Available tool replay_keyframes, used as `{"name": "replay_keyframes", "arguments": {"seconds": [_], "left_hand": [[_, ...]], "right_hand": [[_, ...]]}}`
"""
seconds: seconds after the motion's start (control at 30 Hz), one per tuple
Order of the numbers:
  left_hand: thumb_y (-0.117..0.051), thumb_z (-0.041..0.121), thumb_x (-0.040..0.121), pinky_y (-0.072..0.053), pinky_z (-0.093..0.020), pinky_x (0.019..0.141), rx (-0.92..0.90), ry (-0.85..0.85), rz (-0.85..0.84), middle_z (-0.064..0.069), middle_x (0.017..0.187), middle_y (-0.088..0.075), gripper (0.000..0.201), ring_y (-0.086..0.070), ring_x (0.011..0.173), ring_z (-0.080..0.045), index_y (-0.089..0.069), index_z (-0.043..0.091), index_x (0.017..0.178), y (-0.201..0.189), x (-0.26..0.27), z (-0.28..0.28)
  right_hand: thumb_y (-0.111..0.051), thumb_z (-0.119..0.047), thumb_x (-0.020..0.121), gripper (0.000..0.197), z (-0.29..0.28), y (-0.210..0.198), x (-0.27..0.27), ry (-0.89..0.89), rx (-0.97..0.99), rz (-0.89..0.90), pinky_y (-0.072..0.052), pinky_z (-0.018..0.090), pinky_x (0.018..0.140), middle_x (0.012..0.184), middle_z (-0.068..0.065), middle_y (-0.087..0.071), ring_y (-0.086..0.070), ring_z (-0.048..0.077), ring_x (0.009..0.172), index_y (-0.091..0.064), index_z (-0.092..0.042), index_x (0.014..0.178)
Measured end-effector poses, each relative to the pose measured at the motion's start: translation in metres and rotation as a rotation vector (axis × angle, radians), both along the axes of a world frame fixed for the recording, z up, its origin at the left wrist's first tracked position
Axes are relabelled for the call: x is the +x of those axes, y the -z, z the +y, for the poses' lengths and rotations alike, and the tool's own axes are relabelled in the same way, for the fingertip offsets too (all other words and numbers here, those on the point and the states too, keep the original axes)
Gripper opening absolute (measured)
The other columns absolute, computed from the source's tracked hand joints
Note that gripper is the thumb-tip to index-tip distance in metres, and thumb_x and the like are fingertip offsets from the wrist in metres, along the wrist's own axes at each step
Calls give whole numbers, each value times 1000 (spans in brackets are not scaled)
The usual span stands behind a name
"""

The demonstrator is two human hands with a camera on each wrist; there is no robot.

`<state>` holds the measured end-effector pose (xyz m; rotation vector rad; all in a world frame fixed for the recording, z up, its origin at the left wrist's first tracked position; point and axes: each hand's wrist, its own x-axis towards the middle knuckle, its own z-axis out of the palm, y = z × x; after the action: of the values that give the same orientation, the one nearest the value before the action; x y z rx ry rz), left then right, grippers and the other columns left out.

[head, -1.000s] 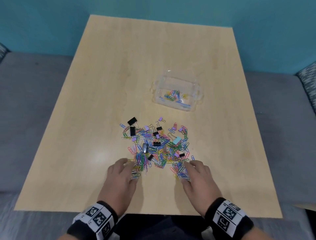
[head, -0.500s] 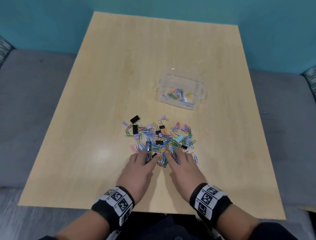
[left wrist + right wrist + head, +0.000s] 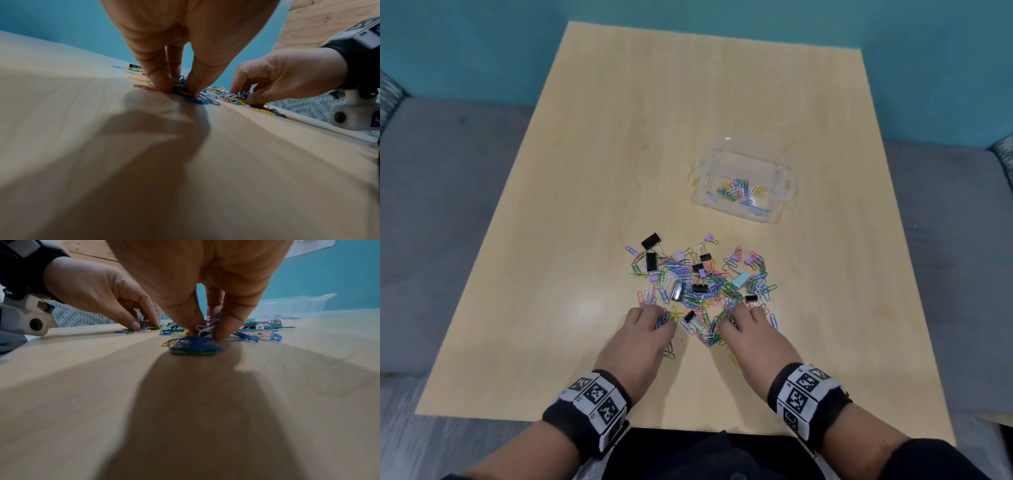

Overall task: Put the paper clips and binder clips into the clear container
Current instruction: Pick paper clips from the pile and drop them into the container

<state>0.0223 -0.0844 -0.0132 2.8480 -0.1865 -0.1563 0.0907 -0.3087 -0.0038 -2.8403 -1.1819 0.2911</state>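
No readable words, brands or numbers are found. Black-and-white square coded markers are carried on the left wristband (image 3: 595,404) and the right wristband (image 3: 804,394); small characters beside them are too blurred to be read.

both fingertips of the left hand (image 3: 640,339) and right hand (image 3: 753,337) are buried in the paper clips (image 3: 702,291); single clips there are too tangled to separate.
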Motion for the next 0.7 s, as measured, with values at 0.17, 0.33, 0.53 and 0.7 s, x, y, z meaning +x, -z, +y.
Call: {"name": "replay_keyframes", "arguments": {"seconds": [0.17, 0.33, 0.53, 0.7], "left_hand": [[-68, -7, 51, -51, -33, 58, -12, 28, 42, -3, 102, -42, 51, -39, 85, -24, -62, 16, 96, 4, 4, -1], [-69, -8, 54, -44, -29, 52, -78, -13, 53, -4, 85, -50, 37, -47, 71, -26, -60, 14, 83, -2, 9, -2], [-51, 11, 71, -45, -30, 60, -408, -332, 162, 5, 81, -53, 15, -55, 69, -17, -63, 18, 75, -6, 15, 6], [-63, 0, 73, -50, -29, 64, -807, -762, 296, -2, 72, -65, 19, -65, 63, -23, -65, 18, 69, -17, 22, 9]], "right_hand": [[-54, 9, 45, 46, 0, 0, 4, -37, 36, 7, -44, 35, 45, 91, 11, -55, -52, 30, 73, -51, -11, 86], [-65, 11, 51, 46, -1, 7, 7, 77, 119, 151, -43, 32, 55, 89, 6, -49, -47, 27, 75, -48, -16, 86], [-56, 1, 80, 20, -8, -2, 16, 686, 510, 596, -45, 31, 61, 81, -4, -55, -58, 6, 69, -57, -17, 70], [-54, 11, 80, 21, -17, -12, 29, 1047, 758, 913, -49, 29, 52, 71, 10, -57, -56, 13, 47, -60, -7, 72]]}}
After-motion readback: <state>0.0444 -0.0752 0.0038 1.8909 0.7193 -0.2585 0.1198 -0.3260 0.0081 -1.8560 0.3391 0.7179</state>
